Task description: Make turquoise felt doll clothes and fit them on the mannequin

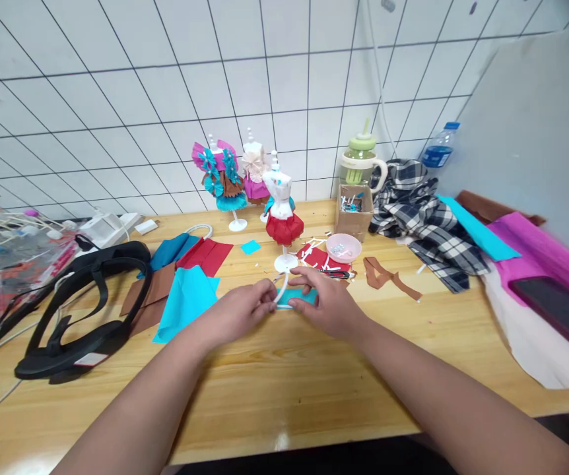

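Note:
In the head view my left hand (257, 305) pinches a thin white ring, which looks like a roll of narrow tape (282, 289). The ring stands on edge over a small turquoise piece of crepe paper (297, 295) on the table. A white strip lies along the paper's near edge. My right hand (327, 300) rests on the paper, thumb and fingers apart, fingertips near the ring. Just behind stands a small white dress form (279, 191) in a puffed red paper skirt (284, 229). Its round base is close to my right fingers.
Two decorated dress forms (237, 224) stand behind. Crepe paper sheets (188, 300) and a black headset (91, 330) lie left. A pink dish (344, 248), box cutter (336, 273), white scraps and cardboard box (352, 221) are right, with a checked cloth (428, 211) and dark phone (562, 316) beyond.

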Demonstrator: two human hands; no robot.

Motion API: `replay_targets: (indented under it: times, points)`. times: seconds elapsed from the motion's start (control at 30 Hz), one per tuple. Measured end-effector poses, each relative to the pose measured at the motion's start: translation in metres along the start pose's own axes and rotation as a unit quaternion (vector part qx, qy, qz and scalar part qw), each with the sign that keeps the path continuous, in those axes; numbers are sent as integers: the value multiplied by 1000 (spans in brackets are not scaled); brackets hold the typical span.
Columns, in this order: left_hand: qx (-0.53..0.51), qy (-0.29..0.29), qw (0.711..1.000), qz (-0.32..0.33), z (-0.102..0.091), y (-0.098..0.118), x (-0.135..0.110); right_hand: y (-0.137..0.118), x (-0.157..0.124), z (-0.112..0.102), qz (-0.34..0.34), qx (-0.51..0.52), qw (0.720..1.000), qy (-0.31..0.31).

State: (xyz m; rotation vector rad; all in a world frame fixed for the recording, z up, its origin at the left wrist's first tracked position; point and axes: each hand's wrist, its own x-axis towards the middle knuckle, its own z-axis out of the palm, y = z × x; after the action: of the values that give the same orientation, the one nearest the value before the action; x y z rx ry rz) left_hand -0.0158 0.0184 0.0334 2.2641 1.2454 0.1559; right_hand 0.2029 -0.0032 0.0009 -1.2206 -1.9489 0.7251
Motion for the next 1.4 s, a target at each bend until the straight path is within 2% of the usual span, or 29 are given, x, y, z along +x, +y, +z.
replay_targets:
  times: [0.17, 0.33, 0.6, 0.73, 0.9, 1.07, 1.27, 1.4]
  points:
    - [27, 20, 998, 54, 20, 14, 4, -1, 0, 7, -30, 17, 999, 35]
    - [62, 14, 993, 99, 20, 16, 5, -2, -1, 4, -23, 6, 999, 33]
    - [84, 12, 990, 110, 20, 12, 5, -1, -1, 5, -19, -6, 999, 31]
    - [80, 8, 990, 115, 19, 13, 5, -2, -3, 5, -47, 2, 998, 44]
    - [121, 13, 985, 125, 18, 13, 5, 0, -3, 4, -69, -47, 996, 41]
    - [159, 13, 979, 127, 18, 11, 5, 3, -1, 5, -75, -61, 995, 14]
    - [183, 19, 973, 137, 14, 14, 4, -1, -3, 6, -47, -13, 999, 24]
    - [202, 11, 971, 130, 14, 14, 3, -1, -3, 6, -47, -27, 998, 14]
